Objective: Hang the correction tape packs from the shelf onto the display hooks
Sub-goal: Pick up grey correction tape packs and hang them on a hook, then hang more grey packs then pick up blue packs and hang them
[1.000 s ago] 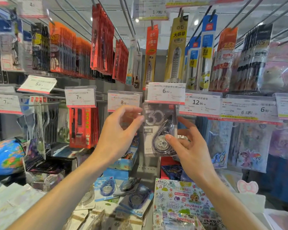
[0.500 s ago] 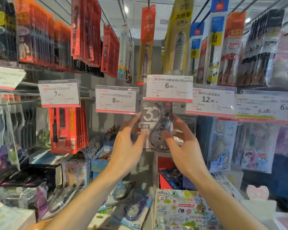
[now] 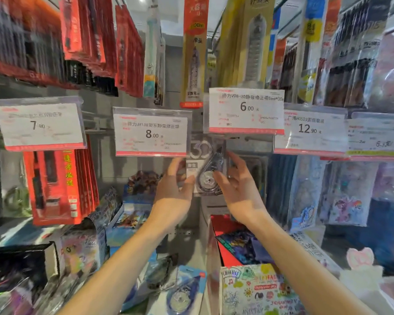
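A grey correction tape pack (image 3: 205, 165) marked "30" is held upright just under the 6.00 price tag (image 3: 246, 111). My left hand (image 3: 174, 193) pinches its left edge and my right hand (image 3: 239, 189) pinches its right edge. The top of the pack and the hook behind the tag are hidden by the tags. Several blue correction tape packs (image 3: 184, 292) lie loose on the shelf below, between my forearms.
An 8.00 tag (image 3: 151, 133) hangs to the left and a 12.90 tag (image 3: 309, 130) to the right. Red packs (image 3: 59, 185) hang at left, pony-print bags (image 3: 346, 210) at right. A sticker book (image 3: 257, 289) and boxes crowd the shelf.
The view has moved closer to the display. Both hands have carried the pack up and inward, so its top now sits behind the price tags.
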A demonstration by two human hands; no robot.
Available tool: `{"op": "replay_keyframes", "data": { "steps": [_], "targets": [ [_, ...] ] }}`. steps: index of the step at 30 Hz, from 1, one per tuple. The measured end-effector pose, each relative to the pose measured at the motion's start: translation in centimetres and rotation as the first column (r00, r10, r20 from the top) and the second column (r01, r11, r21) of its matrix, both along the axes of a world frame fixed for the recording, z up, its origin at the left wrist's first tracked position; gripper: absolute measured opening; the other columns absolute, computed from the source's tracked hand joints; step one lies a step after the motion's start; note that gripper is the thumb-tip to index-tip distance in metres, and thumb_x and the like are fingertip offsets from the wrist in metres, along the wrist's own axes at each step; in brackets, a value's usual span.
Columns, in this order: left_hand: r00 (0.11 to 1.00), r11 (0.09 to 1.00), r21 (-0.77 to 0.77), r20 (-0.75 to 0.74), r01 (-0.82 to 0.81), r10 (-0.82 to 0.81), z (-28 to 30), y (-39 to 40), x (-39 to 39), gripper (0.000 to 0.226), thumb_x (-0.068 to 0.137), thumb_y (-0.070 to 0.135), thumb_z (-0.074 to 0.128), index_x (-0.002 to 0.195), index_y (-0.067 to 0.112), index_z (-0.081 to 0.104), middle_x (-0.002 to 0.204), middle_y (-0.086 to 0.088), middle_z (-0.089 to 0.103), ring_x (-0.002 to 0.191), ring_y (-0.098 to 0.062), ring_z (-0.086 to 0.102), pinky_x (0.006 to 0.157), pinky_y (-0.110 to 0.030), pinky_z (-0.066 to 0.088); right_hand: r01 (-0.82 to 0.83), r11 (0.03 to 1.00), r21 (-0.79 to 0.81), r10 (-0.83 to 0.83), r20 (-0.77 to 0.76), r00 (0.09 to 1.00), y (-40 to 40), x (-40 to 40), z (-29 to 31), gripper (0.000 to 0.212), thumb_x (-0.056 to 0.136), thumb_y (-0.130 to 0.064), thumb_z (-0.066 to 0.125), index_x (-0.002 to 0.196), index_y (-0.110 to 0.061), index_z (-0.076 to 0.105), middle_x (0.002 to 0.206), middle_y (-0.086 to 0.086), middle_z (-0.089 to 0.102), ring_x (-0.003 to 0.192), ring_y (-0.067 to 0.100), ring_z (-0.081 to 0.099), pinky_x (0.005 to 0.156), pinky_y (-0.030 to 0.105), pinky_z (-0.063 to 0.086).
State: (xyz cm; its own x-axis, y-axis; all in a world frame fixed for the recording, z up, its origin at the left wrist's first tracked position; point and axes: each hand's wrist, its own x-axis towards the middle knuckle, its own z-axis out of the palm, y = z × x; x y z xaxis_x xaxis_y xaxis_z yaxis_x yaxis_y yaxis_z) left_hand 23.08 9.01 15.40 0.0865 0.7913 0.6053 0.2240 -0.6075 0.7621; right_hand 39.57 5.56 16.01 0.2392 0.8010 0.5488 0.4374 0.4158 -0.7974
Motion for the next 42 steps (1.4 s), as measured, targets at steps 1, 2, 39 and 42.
{"op": "replay_keyframes", "data": {
  "steps": [1,2,39,42],
  "targets": [
    [1.0,1.0,-0.009,-0.005,-0.001,0.001,-0.1,0.0,-0.1,0.061,0.102,0.012,0.056,0.153,0.039,0.036,0.139,0.004,0.062,0.118,-0.015,0.065,0.102,-0.041,0.053,-0.01,1.0,-0.02,0.01,-0.015,1.0,0.0,0.0,0.1,0.065,0.102,-0.033,0.065,0.156,-0.039,0.031,0.131,-0.013,0.053,0.1,-0.012,0.057,0.079,0.013,0.045],
    [1.0,1.0,-0.018,-0.008,0.0,0.0,-0.1,-0.2,-0.2,0.062,0.103,0.012,0.056,0.154,0.04,0.035,0.14,0.004,0.061,0.118,-0.015,0.064,0.102,-0.041,0.053,-0.025,0.999,-0.041,0.024,-0.032,0.999,-0.2,0.0,0.1,0.066,0.102,-0.033,0.065,0.158,-0.035,0.03,0.128,-0.01,0.055,0.095,-0.014,0.056,0.076,0.012,0.045],
    [0.907,0.963,-0.187,0.408,0.193,-0.103,-9.5,-16.1,-20.5,0.019,0.094,0.01,0.067,0.101,0.027,0.071,0.09,-0.004,0.079,0.072,-0.012,0.074,0.065,-0.02,0.059,-0.04,0.994,-0.1,0.001,-0.359,0.933,-20.4,-9.4,-8.0,0.01,0.101,-0.01,0.064,0.101,-0.009,0.073,0.071,0.003,0.076,0.056,0.011,0.065,0.05,0.019,0.053],
    [0.92,0.959,-0.205,0.378,0.196,-0.108,-9.8,-14.7,-24.5,0.023,0.095,0.006,0.065,0.096,0.028,0.071,0.083,0.001,0.078,0.067,-0.008,0.072,0.064,-0.017,0.058,0.002,0.992,-0.127,-0.045,-0.336,0.941,-19.2,-12.9,-8.2,0.009,0.1,-0.012,0.065,0.102,-0.011,0.074,0.072,0.005,0.076,0.058,0.013,0.066,0.051,0.019,0.053]
  ]
}}
